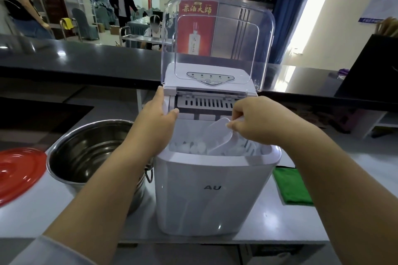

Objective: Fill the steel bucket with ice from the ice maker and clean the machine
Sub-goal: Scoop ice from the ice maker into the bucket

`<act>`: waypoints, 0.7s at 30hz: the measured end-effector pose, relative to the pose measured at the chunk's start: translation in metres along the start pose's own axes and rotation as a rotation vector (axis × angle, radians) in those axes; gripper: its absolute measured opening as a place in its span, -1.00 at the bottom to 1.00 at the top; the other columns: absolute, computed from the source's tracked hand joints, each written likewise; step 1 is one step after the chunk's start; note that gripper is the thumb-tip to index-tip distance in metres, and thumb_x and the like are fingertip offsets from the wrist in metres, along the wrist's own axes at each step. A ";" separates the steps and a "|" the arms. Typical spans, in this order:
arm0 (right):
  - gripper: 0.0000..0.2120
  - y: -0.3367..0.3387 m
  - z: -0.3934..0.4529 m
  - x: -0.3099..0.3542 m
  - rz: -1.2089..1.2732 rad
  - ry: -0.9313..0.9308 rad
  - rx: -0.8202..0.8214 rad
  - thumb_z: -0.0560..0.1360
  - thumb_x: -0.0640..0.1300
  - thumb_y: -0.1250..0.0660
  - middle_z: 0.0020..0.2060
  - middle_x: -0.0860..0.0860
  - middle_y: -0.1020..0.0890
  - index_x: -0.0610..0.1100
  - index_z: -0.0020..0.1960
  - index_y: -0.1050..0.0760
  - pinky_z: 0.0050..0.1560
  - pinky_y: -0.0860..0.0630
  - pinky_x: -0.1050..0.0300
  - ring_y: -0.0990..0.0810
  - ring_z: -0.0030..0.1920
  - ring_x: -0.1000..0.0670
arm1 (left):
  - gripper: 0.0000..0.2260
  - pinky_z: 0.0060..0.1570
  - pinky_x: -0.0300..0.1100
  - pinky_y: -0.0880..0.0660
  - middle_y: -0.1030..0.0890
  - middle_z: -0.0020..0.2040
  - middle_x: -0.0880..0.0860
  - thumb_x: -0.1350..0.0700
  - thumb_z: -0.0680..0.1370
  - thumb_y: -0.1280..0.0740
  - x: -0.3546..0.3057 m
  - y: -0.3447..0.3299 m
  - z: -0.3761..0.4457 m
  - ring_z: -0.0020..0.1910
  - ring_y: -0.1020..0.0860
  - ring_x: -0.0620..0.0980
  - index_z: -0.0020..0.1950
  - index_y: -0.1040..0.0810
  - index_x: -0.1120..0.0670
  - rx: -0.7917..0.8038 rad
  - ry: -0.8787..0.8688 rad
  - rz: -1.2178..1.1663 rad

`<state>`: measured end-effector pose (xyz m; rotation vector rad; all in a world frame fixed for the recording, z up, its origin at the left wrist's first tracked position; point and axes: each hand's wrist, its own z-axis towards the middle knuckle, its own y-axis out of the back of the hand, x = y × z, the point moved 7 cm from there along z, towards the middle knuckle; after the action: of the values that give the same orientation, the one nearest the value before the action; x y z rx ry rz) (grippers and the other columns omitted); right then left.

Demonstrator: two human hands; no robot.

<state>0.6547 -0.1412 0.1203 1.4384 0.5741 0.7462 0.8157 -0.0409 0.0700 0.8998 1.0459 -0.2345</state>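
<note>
A white ice maker (pixel 215 191) stands on the steel counter with its clear lid (pixel 217 34) swung up. Ice cubes (pixel 189 147) lie in its basket. My right hand (pixel 254 120) grips the handle of a clear plastic scoop (pixel 217 135) whose bowl reaches down into the ice. My left hand (pixel 158 116) holds the left top edge of the machine, thumb over the rim. An empty steel bucket (pixel 86 153) stands just left of the machine.
A red lid (pixel 17 172) lies at the far left of the counter. A folded green cloth (pixel 290 185) sits right of the machine. A dark raised bar top (pixel 75 58) runs behind. People and chairs are in the room beyond.
</note>
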 end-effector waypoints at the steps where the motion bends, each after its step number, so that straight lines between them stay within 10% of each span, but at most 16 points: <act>1: -0.82 -0.003 0.002 0.001 0.001 -0.001 0.024 0.54 0.03 -0.26 -0.26 0.05 -0.53 -0.07 -0.13 -0.49 -0.25 -0.37 0.14 -0.50 -0.17 -0.01 | -0.45 0.39 0.04 -0.20 -0.14 0.54 0.05 0.02 0.63 -0.14 0.002 0.000 0.000 0.48 -0.18 0.11 0.56 0.06 -0.07 -0.001 0.010 -0.012; 9: -0.63 -0.041 0.017 0.010 0.046 -0.009 0.148 0.59 0.12 -0.14 -0.17 -0.07 -0.56 -0.18 -0.05 -0.49 -0.24 -0.35 0.10 -0.48 -0.18 -0.06 | -0.52 0.41 0.08 -0.23 -0.26 0.50 0.03 0.01 0.63 -0.12 0.009 0.000 0.000 0.46 -0.24 0.09 0.54 -0.10 -0.01 -0.007 0.035 -0.031; 14: -0.63 -0.042 0.018 0.003 0.092 -0.008 0.130 0.60 0.11 -0.14 -0.25 -0.08 -0.49 -0.17 -0.18 -0.40 -0.38 -0.23 0.17 -0.38 -0.31 0.00 | -0.85 -0.05 -0.15 -0.34 -0.45 -0.03 -0.15 0.10 0.63 -0.12 0.006 0.000 0.000 -0.15 -0.40 -0.22 0.18 -0.39 -0.06 -0.043 0.001 -0.069; 21: -0.69 -0.040 0.007 0.004 0.145 0.040 0.118 0.59 0.08 -0.18 -0.12 -0.12 -0.58 -0.17 -0.04 -0.47 -0.22 -0.35 0.09 -0.49 -0.15 -0.07 | -0.86 -0.23 -0.27 -0.37 -0.48 -0.15 -0.21 0.12 0.63 -0.11 0.003 0.003 -0.001 -0.15 -0.43 -0.27 0.05 -0.40 -0.11 -0.079 -0.036 -0.078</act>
<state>0.6667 -0.1422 0.0818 1.5895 0.5565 0.8686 0.8187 -0.0371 0.0688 0.7822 1.0513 -0.2720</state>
